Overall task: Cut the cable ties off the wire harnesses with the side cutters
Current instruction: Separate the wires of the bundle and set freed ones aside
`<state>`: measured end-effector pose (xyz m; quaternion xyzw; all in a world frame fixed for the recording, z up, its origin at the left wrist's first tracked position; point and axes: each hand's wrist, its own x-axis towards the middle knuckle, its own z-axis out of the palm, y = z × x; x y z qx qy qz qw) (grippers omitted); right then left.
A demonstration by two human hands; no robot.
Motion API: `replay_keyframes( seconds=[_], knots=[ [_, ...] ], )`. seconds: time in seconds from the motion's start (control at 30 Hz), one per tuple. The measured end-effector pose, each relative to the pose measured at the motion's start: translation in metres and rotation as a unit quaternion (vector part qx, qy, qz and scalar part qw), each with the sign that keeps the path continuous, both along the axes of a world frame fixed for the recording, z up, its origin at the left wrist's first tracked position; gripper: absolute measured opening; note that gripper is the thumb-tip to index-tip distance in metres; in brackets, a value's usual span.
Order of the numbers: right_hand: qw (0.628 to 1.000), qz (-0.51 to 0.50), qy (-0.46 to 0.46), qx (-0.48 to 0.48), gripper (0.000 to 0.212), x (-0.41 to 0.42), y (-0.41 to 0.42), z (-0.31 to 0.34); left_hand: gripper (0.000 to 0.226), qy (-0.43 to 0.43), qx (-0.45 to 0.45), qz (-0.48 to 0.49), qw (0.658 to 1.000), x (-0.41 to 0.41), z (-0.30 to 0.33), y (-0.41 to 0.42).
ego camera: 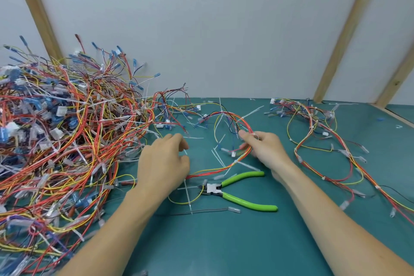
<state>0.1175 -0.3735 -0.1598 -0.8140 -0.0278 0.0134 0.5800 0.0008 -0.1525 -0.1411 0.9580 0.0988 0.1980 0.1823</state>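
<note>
The right hand point(262, 148) pinches a red, orange and yellow wire harness point(235, 119) that arcs up from the green mat point(224, 242) and trails back toward the left hand point(163, 163). That hand hovers palm down over the harness's lower run, fingers loosely curled, holding nothing. The green-handled side cutters point(233, 191) lie on the mat between the forearms, handles spread. Cut white cable ties point(218, 159) litter the mat. A large pile of harnesses point(62, 141) sits left; another loose harness point(318, 132) lies right.
</note>
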Motion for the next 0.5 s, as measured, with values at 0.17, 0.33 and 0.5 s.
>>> replay_keyframes(
  seconds=[0.17, 0.33, 0.5],
  knots=[
    [0.984, -0.055, -0.154, 0.070, 0.026, -0.010, 0.003, 0.014, 0.010, -0.112, -0.081, 0.025, 0.990, 0.000, 0.006, -0.003],
    [0.917, 0.011, -0.392, -0.070, 0.039, -0.059, 0.019, 0.034, 0.033, -0.093, -0.402, -0.056, 0.909, 0.007, 0.017, 0.001],
    [0.861, 0.128, -0.457, -0.182, 0.034, -0.096, 0.045, 0.038, 0.067, 0.041, -0.596, -0.091, 0.797, 0.011, 0.021, 0.005]
  ],
)
